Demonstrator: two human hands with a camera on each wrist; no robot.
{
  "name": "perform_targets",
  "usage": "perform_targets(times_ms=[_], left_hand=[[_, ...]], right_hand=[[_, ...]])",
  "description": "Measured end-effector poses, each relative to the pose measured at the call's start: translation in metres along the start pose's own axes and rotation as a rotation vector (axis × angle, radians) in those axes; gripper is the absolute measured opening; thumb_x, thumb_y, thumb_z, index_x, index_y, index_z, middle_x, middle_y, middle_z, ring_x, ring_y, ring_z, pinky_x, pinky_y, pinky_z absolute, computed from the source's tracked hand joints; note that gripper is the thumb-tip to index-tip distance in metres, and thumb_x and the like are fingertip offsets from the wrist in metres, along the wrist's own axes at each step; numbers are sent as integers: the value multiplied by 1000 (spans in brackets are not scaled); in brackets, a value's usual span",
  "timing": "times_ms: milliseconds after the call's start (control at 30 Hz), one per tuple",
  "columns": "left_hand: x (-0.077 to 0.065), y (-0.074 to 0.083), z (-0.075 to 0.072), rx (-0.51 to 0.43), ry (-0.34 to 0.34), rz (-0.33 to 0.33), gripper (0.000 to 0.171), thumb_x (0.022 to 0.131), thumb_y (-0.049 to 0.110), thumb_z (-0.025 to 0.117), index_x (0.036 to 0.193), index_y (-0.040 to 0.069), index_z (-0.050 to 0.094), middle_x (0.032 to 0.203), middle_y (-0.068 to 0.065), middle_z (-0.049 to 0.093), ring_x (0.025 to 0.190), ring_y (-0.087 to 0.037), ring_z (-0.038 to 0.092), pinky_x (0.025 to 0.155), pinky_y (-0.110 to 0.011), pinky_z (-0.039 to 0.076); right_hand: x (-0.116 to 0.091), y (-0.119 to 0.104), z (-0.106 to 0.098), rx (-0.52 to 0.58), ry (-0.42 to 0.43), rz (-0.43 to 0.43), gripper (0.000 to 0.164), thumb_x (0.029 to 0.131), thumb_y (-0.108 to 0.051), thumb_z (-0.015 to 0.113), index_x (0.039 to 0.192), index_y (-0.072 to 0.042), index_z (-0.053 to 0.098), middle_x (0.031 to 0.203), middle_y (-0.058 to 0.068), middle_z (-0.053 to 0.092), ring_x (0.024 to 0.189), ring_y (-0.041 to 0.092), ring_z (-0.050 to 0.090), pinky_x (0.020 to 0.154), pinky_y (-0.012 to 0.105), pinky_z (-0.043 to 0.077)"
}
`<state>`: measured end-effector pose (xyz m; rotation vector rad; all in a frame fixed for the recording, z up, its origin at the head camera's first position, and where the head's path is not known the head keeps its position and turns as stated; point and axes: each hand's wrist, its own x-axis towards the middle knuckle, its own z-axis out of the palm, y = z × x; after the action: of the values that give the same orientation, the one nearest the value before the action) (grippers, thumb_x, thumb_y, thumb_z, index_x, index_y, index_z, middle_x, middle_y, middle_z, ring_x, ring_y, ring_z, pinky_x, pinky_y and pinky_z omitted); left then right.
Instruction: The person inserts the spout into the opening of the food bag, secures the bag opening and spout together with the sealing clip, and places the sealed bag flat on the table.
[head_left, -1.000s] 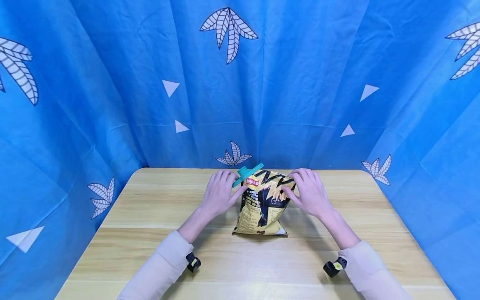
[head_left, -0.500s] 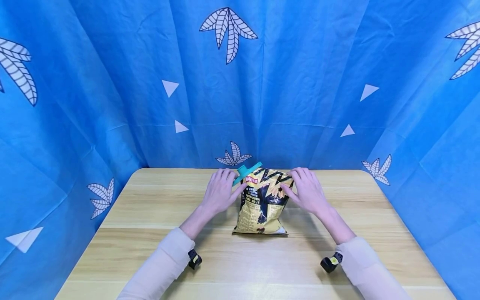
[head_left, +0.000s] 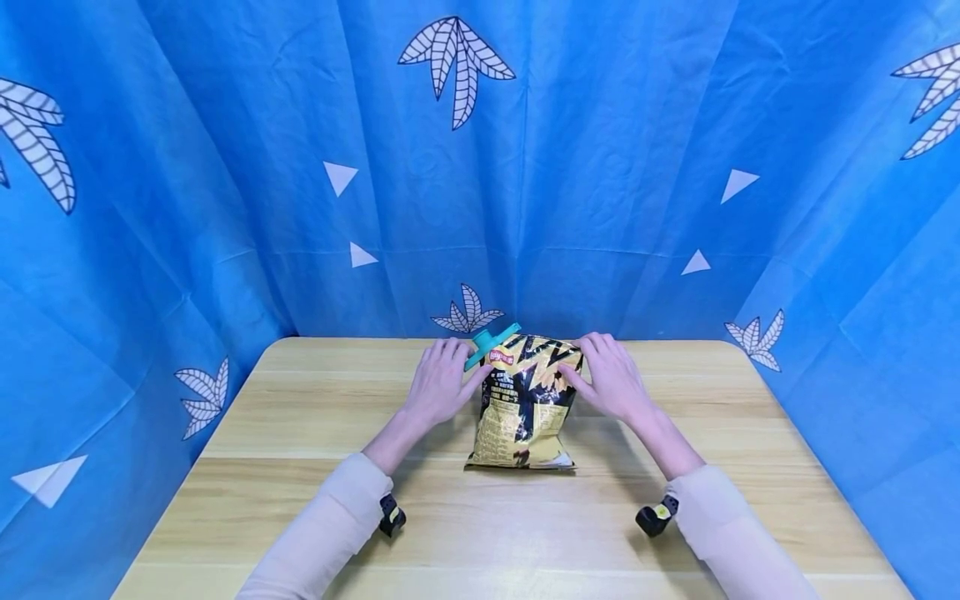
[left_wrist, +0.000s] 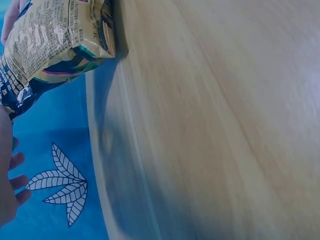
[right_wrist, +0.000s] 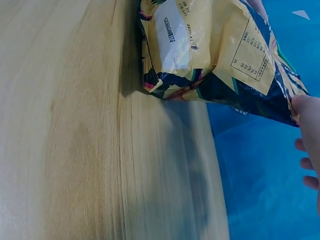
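Note:
A gold and black chip bag (head_left: 525, 408) stands upright on the table. My left hand (head_left: 441, 379) pinches its upper left corner, thumb on the front. A teal bag clip (head_left: 491, 344) slants up beside those fingers and overlaps the bag's top left corner. On the other side, my right hand (head_left: 611, 379) grips the upper right edge, with the thumb in front. The left wrist view has the printed side of the bag (left_wrist: 55, 40) at top left. In the right wrist view, the thumb of the right hand (right_wrist: 311, 132) presses the bag (right_wrist: 210, 50) near its top; the clip is out of sight there.
The wooden table (head_left: 300, 417) has its far edge just behind the bag. Blue curtains (head_left: 600, 167) with white leaf prints hang behind and on both sides. A small black wrist camera (head_left: 392, 515) sits at the left cuff, another camera (head_left: 656, 518) at the right.
My right hand has drifted slightly left with the bag's upper right edge. The bag's top and the clip have shifted slightly left. Both hands keep their hold.

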<state>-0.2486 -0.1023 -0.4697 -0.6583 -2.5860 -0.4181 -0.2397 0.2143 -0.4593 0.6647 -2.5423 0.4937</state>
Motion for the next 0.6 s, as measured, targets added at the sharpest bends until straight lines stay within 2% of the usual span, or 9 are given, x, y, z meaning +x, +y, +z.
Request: perform_targets(times_ms=[133, 367, 600], left_hand=[[0, 1, 2, -18, -31, -28, 51, 106, 54, 53, 121, 7, 66, 122, -13, 69, 114, -31, 61, 100, -46, 53], [-4, 3, 7, -69, -116, -78, 52, 107, 55, 50, 115, 6, 65, 115, -13, 68, 109, -30, 60, 100, -46, 51], [-6, 1, 14, -83, -131, -108, 53, 108, 56, 47, 117, 6, 64, 114, -12, 67, 105, -28, 57, 98, -45, 51]], right_hand=[[1, 1, 1, 13, -19, 21, 48, 99, -40, 67, 125, 0, 63, 122, 21, 67, 110, 37, 61, 94, 51, 51], [1, 1, 3, 22, -60, 29, 49, 100, -41, 66, 126, 0, 63, 122, 21, 68, 111, 38, 61, 96, 52, 51], [4, 2, 7, 23, -102, 31, 48, 101, -41, 64, 125, 0, 63, 121, 21, 68, 109, 36, 61, 93, 50, 52]])
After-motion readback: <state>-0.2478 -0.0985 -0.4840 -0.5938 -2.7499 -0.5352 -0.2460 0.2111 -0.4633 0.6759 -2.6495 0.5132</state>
